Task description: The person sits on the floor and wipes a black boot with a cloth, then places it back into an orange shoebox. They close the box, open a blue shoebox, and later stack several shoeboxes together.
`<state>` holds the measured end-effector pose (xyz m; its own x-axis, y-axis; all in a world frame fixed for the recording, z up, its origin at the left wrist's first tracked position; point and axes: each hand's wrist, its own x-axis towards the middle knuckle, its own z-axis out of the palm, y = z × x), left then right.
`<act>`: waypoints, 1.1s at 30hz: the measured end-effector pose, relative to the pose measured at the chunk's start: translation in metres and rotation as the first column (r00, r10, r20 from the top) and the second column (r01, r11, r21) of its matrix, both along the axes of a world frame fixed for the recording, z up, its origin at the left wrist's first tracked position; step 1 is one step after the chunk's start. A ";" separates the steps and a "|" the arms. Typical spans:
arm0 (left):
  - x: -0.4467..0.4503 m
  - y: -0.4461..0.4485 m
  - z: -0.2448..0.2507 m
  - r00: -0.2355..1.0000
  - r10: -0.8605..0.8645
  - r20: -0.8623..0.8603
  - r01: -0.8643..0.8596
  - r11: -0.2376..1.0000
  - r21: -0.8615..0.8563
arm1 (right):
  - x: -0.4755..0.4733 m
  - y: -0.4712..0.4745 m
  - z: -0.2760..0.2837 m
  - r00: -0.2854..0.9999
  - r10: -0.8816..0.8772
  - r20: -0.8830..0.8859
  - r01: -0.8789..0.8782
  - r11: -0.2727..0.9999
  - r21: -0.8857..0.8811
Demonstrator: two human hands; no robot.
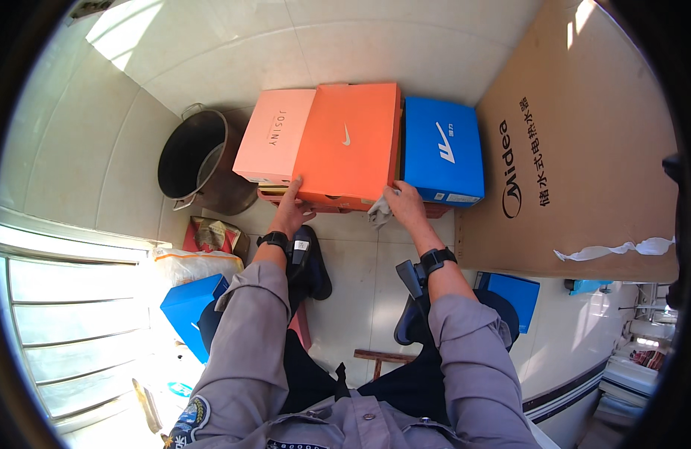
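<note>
An orange Nike shoebox [348, 140] sits between a pink shoebox [275, 132] on its left and a blue shoebox [443, 149] on its right. My left hand [291, 210] grips the orange box's front left corner, its thumb on the lid edge and its other fingers below. At the front right corner, my right hand [406, 205] pinches a crumpled grey cloth [380, 212] against the box. Beneath the boxes, parts of a reddish plastic crate or rack [440, 212] show; the rest of it is hidden.
A large metal pot [197, 157] stands left of the boxes. On the right rises a tall cardboard carton [575, 146]. Bags [197, 268] and another blue box [194, 308] lie by my left leg; a blue box [514, 300] is beside my right knee. A wooden stool [382, 356] is below me.
</note>
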<state>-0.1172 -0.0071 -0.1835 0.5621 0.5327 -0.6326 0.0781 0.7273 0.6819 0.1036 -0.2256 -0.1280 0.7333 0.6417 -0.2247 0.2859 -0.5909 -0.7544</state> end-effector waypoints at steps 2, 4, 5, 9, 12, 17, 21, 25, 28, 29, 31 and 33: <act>-0.001 -0.007 -0.006 0.999 0.023 0.028 -0.023 1.000 0.020 | 0.000 -0.001 0.001 1.000 0.000 0.003 0.000 1.000 -0.016; -0.001 -0.017 -0.008 0.996 0.076 0.045 -0.077 0.997 0.027 | 0.000 -0.004 0.007 1.000 -0.006 0.005 0.007 0.997 -0.074; -0.002 -0.023 -0.008 0.994 0.096 0.058 -0.098 0.995 0.033 | -0.002 -0.006 0.011 1.000 0.011 0.011 -0.009 0.995 -0.103; -0.010 -0.048 -0.004 0.981 0.164 0.099 -0.169 0.985 0.040 | -0.013 -0.013 0.026 0.997 0.035 0.064 -0.021 0.978 -0.209; -0.011 -0.055 0.000 0.979 0.178 0.097 -0.183 0.982 0.048 | -0.021 -0.015 0.032 0.995 0.034 0.094 -0.010 0.971 -0.237; -0.017 -0.047 0.000 0.992 0.122 0.039 -0.123 0.992 0.012 | -0.022 -0.008 0.032 0.996 0.024 0.091 0.000 0.965 -0.261; -0.015 -0.033 -0.006 0.988 0.151 0.023 -0.150 0.988 -0.034 | -0.021 -0.003 0.024 0.996 0.003 0.093 0.020 0.967 -0.254; -0.016 -0.028 -0.011 0.980 0.145 0.135 -0.144 0.989 -0.011 | -0.017 0.001 0.019 0.998 -0.004 0.067 0.019 0.975 -0.223; -0.017 -0.037 -0.012 0.971 0.182 0.157 -0.182 0.983 -0.016 | -0.014 0.004 0.020 0.996 0.003 0.094 0.020 0.969 -0.246; -0.016 -0.040 -0.012 0.964 0.205 0.170 -0.204 0.979 -0.023 | -0.014 0.006 0.021 0.996 0.016 0.088 0.007 0.968 -0.251; -0.015 -0.045 -0.010 0.961 0.224 0.162 -0.217 0.974 -0.059 | -0.014 0.009 0.022 0.998 0.019 0.059 -0.001 0.955 -0.297; -0.016 -0.046 -0.003 0.969 0.234 0.082 -0.225 0.969 -0.107 | -0.013 0.010 0.024 0.999 0.005 0.048 0.008 0.960 -0.279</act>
<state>-0.1332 -0.0532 -0.1868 0.4910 0.5937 -0.6375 -0.1590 0.7806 0.6045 0.0902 -0.2161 -0.1045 0.7484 0.5573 -0.3597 0.3165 -0.7766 -0.5447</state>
